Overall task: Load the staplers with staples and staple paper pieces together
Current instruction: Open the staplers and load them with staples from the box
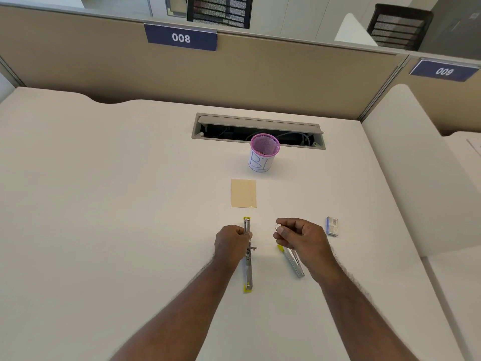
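- I see the desk (104, 204) as a smooth, matt off-white top.
- The opened stapler (248, 267) looks like bright, shiny metal with yellow plastic ends.
- The second stapler (295, 261) shows the same glossy metal.
- The paper piece (243, 193) is matt tan, with a glossy strip along 1 edge.
- The cup (264, 152) is pink mesh wrapped in white paper.
- The staple box (332, 225) looks like printed card.

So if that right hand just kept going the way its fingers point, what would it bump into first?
Most likely the opened stapler held by the left hand. The right hand points leftward at it across bare desk, though its height above the desk is unclear.
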A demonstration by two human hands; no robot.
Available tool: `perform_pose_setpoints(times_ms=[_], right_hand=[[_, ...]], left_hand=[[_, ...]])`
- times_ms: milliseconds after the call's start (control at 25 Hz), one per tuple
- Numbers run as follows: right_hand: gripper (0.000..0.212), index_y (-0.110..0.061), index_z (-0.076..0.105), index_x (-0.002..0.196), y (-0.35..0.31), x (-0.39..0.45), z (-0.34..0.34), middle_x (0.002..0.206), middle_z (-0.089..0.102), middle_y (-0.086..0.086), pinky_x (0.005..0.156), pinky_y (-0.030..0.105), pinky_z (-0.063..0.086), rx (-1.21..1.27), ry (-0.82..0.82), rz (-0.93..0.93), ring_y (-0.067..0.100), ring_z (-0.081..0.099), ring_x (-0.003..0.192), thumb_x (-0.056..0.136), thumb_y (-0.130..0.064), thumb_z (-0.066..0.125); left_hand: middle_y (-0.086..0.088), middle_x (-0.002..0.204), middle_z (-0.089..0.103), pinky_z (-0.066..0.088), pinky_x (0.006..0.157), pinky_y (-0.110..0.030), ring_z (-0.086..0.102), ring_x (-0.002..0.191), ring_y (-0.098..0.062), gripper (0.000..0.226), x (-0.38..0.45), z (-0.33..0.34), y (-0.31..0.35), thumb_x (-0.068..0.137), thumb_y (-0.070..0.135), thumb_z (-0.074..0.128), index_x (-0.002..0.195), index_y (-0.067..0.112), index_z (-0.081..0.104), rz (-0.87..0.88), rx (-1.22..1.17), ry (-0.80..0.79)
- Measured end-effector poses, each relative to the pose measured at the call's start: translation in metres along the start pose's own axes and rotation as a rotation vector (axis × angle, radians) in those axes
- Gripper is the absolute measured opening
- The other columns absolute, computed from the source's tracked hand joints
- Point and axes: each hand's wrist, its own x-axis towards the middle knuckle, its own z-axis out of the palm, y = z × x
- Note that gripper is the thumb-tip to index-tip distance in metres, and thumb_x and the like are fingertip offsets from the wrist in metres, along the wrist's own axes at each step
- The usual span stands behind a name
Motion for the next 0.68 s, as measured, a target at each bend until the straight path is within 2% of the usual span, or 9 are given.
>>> perform_pose_setpoints(times_ms=[80,200,320,400,480,560,680], right_hand=[[0.014,-0.022,0.078,0.09,0.0,0.003,-0.003,0.081,0.076,0.001,0.072,0.025,0.059,-0.024,-0.002,-0.002,0.014,0.073,0.079,0.087,-0.01,0.072],[0.012,-0.034,0.078,0.087,-0.001,0.01,-0.006,0.087,0.077,-0.006,0.077,0.031,0.06,-0.101,0.002,-0.019,0.008,0.071,0.078,0.083,-0.023,0.076],[0.012,-0.039,0.077,0.088,-0.007,0.024,-0.006,0.088,0.077,-0.015,0.081,0.032,0.058,-0.145,0.03,-0.059,-0.001,0.067,0.076,0.082,-0.029,0.078],[0.011,-0.037,0.077,0.085,-0.016,0.04,-0.004,0.085,0.077,-0.017,0.079,0.028,0.055,-0.139,0.062,-0.091,-0.005,0.065,0.074,0.081,-0.027,0.078],[0.009,-0.034,0.076,0.082,-0.028,0.06,0.0,0.08,0.076,-0.017,0.072,0.018,0.05,-0.17,0.093,-0.144,-0.003,0.066,0.074,0.081,-0.025,0.078],[0.008,-0.032,0.075,0.085,-0.041,0.084,0.005,0.086,0.077,-0.012,0.074,0.018,0.049,-0.242,0.127,-0.202,0.006,0.068,0.082,0.083,-0.024,0.077],[0.013,-0.021,0.075,0.099,-0.06,0.121,0.013,0.106,0.073,0.003,0.085,0.028,0.049,-0.403,0.176,-0.294,0.019,0.066,0.098,0.085,-0.023,0.074]], left_hand=[[-0.006,0.06,0.055,0.046,0.059,-0.029,0.049,0.059,-0.025,0.025,0.002,0.003,0.0,0.083,0.024,0.063,0.061,0.014,0.055,-0.003,0.095,0.02],[-0.002,0.067,0.071,0.051,0.063,-0.029,0.067,0.066,-0.024,0.022,0.002,0.005,0.0,0.083,0.027,0.063,0.07,0.009,0.063,-0.024,0.125,0.039],[0.011,0.068,0.065,0.049,0.062,-0.025,0.065,0.065,-0.012,0.012,0.003,0.006,-0.001,0.083,0.024,0.063,0.071,0.023,0.059,-0.034,0.065,0.076],[0.015,0.073,0.062,0.045,0.058,-0.02,0.06,0.065,-0.005,0.01,0.004,0.005,-0.001,0.083,0.022,0.062,0.076,0.028,0.058,-0.023,0.045,0.085],[0.013,0.077,0.063,0.043,0.058,-0.019,0.06,0.07,-0.009,0.011,0.006,0.001,-0.002,0.084,0.019,0.057,0.078,0.027,0.061,0.03,0.082,0.097],[0.01,0.087,0.065,0.045,0.065,-0.022,0.062,0.083,-0.016,0.016,0.009,-0.005,-0.005,0.087,0.017,0.053,0.087,0.024,0.067,0.153,0.145,0.145],[-0.001,0.116,0.064,0.042,0.094,-0.034,0.057,0.112,-0.024,0.024,0.025,-0.02,-0.011,0.09,0.017,0.055,0.111,0.018,0.067,0.401,0.353,0.332]])
